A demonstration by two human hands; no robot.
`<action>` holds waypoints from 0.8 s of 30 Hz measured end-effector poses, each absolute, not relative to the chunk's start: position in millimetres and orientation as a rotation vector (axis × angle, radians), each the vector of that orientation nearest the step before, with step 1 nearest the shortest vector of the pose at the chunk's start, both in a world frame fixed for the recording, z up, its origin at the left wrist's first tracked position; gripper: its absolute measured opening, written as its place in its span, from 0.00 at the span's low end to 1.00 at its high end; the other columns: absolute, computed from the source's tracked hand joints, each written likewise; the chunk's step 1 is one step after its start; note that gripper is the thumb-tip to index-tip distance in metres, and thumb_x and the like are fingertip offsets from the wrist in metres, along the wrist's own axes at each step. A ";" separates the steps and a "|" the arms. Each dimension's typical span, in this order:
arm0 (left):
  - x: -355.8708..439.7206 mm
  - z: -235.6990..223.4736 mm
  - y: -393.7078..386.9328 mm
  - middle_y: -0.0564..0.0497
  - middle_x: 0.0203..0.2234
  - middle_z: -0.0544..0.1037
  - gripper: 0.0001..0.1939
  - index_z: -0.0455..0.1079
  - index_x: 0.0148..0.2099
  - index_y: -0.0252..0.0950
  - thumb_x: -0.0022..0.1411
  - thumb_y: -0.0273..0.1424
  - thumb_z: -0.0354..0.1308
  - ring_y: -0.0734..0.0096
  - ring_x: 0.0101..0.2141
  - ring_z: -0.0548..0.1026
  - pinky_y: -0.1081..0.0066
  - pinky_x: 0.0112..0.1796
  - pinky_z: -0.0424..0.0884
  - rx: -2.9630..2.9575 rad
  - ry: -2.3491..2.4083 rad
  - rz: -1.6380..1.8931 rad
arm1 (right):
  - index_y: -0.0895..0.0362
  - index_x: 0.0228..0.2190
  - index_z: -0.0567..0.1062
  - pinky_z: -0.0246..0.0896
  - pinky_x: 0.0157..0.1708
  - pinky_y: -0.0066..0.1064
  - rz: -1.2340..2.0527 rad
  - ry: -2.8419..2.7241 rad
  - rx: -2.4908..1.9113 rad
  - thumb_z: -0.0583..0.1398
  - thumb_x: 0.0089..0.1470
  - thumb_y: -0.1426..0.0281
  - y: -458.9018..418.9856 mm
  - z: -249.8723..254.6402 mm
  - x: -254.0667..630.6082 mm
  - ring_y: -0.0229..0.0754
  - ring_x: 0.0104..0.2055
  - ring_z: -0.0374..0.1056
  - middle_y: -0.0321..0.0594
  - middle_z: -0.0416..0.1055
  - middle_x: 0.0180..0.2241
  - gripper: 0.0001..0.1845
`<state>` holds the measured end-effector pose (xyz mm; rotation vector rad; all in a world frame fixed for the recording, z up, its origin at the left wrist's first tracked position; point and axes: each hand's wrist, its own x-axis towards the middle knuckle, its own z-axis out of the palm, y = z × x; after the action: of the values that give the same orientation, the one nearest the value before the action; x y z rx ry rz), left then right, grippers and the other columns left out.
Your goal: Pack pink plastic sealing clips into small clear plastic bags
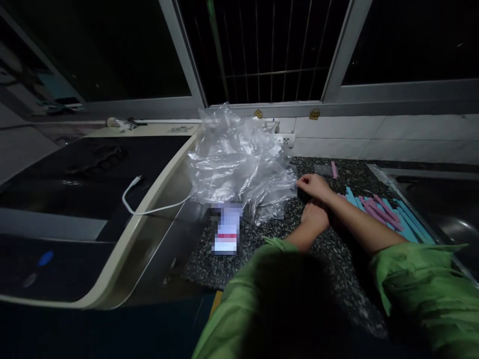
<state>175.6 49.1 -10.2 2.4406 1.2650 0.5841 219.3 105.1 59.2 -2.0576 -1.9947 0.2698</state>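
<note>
Green sleeves [424, 284] lead to a pinched right hand [316, 186] and curled left hand [315, 218], contents unclear, beside clear plastic bags [239, 162] on the counter [337, 267], where I'd use light fingertip pressure.

Clock positions are read from the centre of the view, 12 at top. Hands: two, comprising one left hand [315, 218] at 4 and one right hand [317, 187] at 3. Green sleeves [430, 289]: two, at 4 and 6. Clear plastic heap [235, 164]: one, at centre; individual pieces cannot be counted. Phone [227, 229]: one, at 6. White cable [136, 214]: one, towards 9. Wall socket plate [286, 141]: one, at 2. Separate pink strip [334, 170]: one, at 3. Pink and blue strips [377, 212], piled past it: several, overlapping; exact count indeterminate. Gold-coloured fittings [314, 114]: two, at 1 and 2.
</note>
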 end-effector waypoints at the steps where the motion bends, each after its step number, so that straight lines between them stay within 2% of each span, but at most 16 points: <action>1: 166.5 -11.7 38.0 0.41 0.51 0.71 0.20 0.65 0.55 0.28 0.60 0.25 0.49 0.60 0.52 0.66 0.70 0.55 0.59 2.459 1.213 0.593 | 0.57 0.32 0.76 0.57 0.29 0.26 0.280 -2.022 -2.014 0.54 0.53 0.63 92.6 56.1 209.2 0.40 0.34 0.70 0.39 0.76 0.31 0.14; 4: 131.9 -14.5 4.2 0.39 0.48 0.73 0.20 0.67 0.53 0.26 0.58 0.24 0.51 0.56 0.47 0.70 0.67 0.51 0.65 2.485 1.147 0.576 | 0.57 0.32 0.75 0.56 0.31 0.27 0.135 -2.154 -1.808 0.56 0.52 0.59 51.8 44.6 183.0 0.41 0.35 0.70 0.40 0.75 0.33 0.15; 7: 91.0 -13.0 -23.1 0.40 0.41 0.76 0.16 0.70 0.48 0.26 0.59 0.26 0.48 0.57 0.41 0.73 0.61 0.45 0.69 2.606 1.119 0.411 | 0.58 0.36 0.73 0.56 0.33 0.30 -0.106 -2.263 -1.735 0.56 0.52 0.57 21.0 34.5 163.0 0.46 0.40 0.69 0.44 0.73 0.38 0.18; 10: 54.2 -9.2 -37.9 0.42 0.36 0.77 0.13 0.73 0.39 0.30 0.60 0.28 0.47 0.60 0.39 0.73 0.63 0.40 0.71 2.751 1.181 0.418 | 0.59 0.39 0.71 0.56 0.32 0.31 -0.201 -2.291 -1.821 0.55 0.53 0.57 9.8 28.6 148.3 0.47 0.41 0.68 0.47 0.72 0.40 0.19; 15: 18.2 -6.8 -39.2 0.43 0.33 0.75 0.12 0.72 0.36 0.32 0.61 0.30 0.48 0.61 0.38 0.71 0.65 0.37 0.69 2.756 1.445 0.608 | 0.62 0.41 0.70 0.54 0.30 0.32 -0.362 -2.304 -1.918 0.54 0.54 0.64 11.3 24.6 133.8 0.50 0.40 0.68 0.52 0.70 0.40 0.17; 19: 6.4 -6.1 -32.4 0.44 0.34 0.73 0.11 0.71 0.38 0.34 0.61 0.29 0.48 0.62 0.38 0.70 0.65 0.37 0.68 2.722 1.524 0.702 | 0.63 0.37 0.72 0.52 0.30 0.32 -0.453 -2.303 -1.886 0.51 0.53 0.72 6.3 23.0 139.3 0.48 0.38 0.68 0.52 0.72 0.35 0.12; 24: 4.8 -0.9 -18.7 0.44 0.37 0.72 0.13 0.69 0.46 0.35 0.61 0.29 0.48 0.61 0.40 0.68 0.65 0.39 0.66 2.636 1.589 0.846 | 0.58 0.30 0.73 0.54 0.29 0.31 -0.400 -2.155 -1.658 0.52 0.54 0.68 -7.5 17.8 172.4 0.44 0.34 0.68 0.45 0.73 0.30 0.11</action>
<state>4.8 -18.7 -0.9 2.6356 1.5887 0.8459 172.4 -7.5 17.8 -1.6582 -2.1545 -0.4002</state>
